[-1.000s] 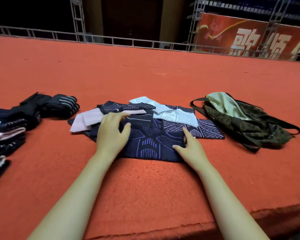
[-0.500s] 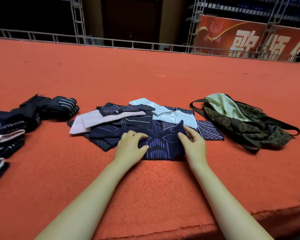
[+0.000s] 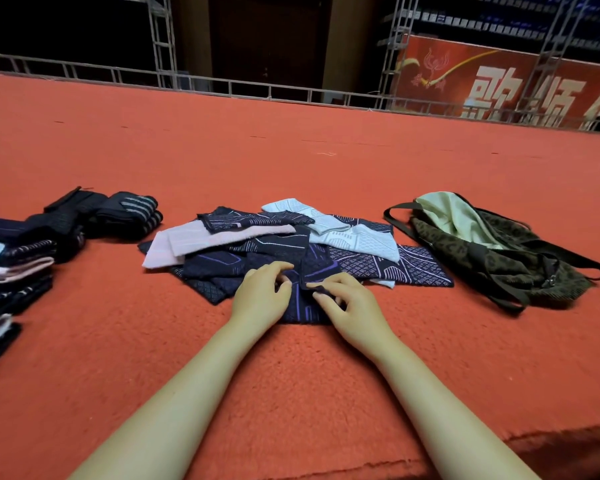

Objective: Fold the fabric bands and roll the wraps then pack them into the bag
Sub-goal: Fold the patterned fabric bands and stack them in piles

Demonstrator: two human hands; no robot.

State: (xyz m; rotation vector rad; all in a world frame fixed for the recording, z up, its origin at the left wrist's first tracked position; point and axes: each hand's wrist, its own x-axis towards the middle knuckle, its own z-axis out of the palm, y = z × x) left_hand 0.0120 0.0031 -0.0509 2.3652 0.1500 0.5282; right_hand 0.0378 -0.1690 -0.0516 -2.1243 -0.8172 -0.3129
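Both hands work a dark navy band at the near edge of the fabric pile, on the red carpeted platform. The left hand rests on the band's left part, fingers curled, grip closed on the cloth. The right hand pinches a folded edge of the same band between thumb and fingers. The camouflage bag lies open, right of the pile. Folded bands stack at far left; rolled black wraps lie behind them.
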